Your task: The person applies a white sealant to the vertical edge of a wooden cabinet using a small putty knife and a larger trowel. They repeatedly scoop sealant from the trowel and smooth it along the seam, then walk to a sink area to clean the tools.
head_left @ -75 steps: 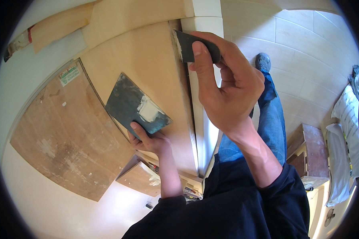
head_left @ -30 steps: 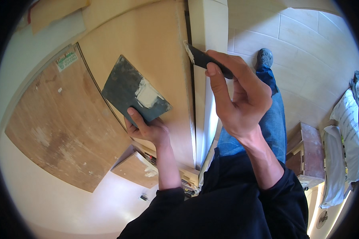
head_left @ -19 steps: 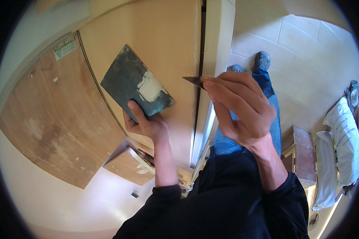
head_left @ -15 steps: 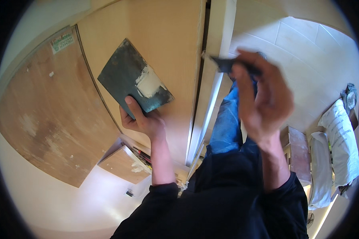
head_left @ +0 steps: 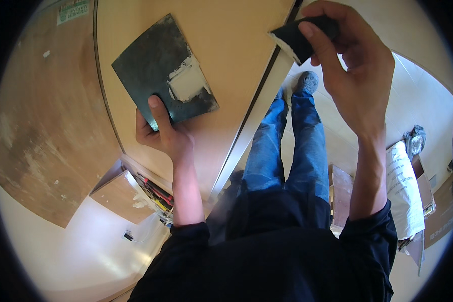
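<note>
In my left hand (head_left: 162, 126) is a dark, flat, square plate (head_left: 146, 63), thumb on top and fingers underneath. A patch of off-white filler paste (head_left: 187, 83) lies on its right part. My right hand (head_left: 357, 65), raised to the upper right, pinches a small dark flexible scraper (head_left: 304, 38) between thumb and fingers. A line of pale paste runs along the scraper's lower left edge. That edge is close to the dark gap beside the light wooden panel (head_left: 226, 35); whether it touches, I cannot tell. The plate is held in front of the panel, apart from the scraper.
A worn brown board (head_left: 45, 131) is at the left. Below it, a wooden box (head_left: 123, 196) stands beside several hand tools (head_left: 158, 194). My legs in jeans (head_left: 309, 146) stand on pale floor tiles. A white sack (head_left: 405, 191) and a wooden piece (head_left: 341, 189) are at the right.
My right hand has gone up with the scraper, toward the gap by the panel. The plate in my left hand now appears higher and slightly left. The whole view has shifted.
</note>
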Motion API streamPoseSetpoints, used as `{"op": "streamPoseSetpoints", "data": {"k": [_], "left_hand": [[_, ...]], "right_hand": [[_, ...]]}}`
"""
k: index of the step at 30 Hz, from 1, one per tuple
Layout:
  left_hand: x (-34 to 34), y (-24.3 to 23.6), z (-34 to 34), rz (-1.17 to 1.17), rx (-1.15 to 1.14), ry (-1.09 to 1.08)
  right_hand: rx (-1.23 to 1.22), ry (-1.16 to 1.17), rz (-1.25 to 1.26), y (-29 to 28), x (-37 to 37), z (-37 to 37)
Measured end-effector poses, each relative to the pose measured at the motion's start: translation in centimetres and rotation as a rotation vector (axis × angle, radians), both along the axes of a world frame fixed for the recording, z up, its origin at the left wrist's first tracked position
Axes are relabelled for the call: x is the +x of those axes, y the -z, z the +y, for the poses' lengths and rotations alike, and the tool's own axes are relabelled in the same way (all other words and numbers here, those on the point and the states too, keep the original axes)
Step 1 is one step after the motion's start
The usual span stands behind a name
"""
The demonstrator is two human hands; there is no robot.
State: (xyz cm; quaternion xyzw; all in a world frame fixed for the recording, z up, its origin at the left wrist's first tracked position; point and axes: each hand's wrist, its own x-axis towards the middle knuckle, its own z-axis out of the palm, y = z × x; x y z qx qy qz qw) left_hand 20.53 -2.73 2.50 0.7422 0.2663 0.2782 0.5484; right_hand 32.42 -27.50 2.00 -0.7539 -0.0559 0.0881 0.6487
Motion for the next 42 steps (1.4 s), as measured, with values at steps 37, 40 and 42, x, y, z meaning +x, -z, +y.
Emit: {"op": "streamPoseSetpoints", "data": {"k": [37,40,42], "left_hand": [[0.5,0.3,-0.2,-0.074,-0.025,0.027],[0.4,0.3,0.0,-0.076,-0.019,0.039],[0.4,0.3,0.2,-0.075,-0.015,0.044]], "right_hand": [[0.225,0.406,0.149,0.2,-7.1,4.3],[0.258,0.38,0.14,0.0,-7.7,3.9],[0.333,0.441,0.29,0.2,-8.1,3.3]]}}
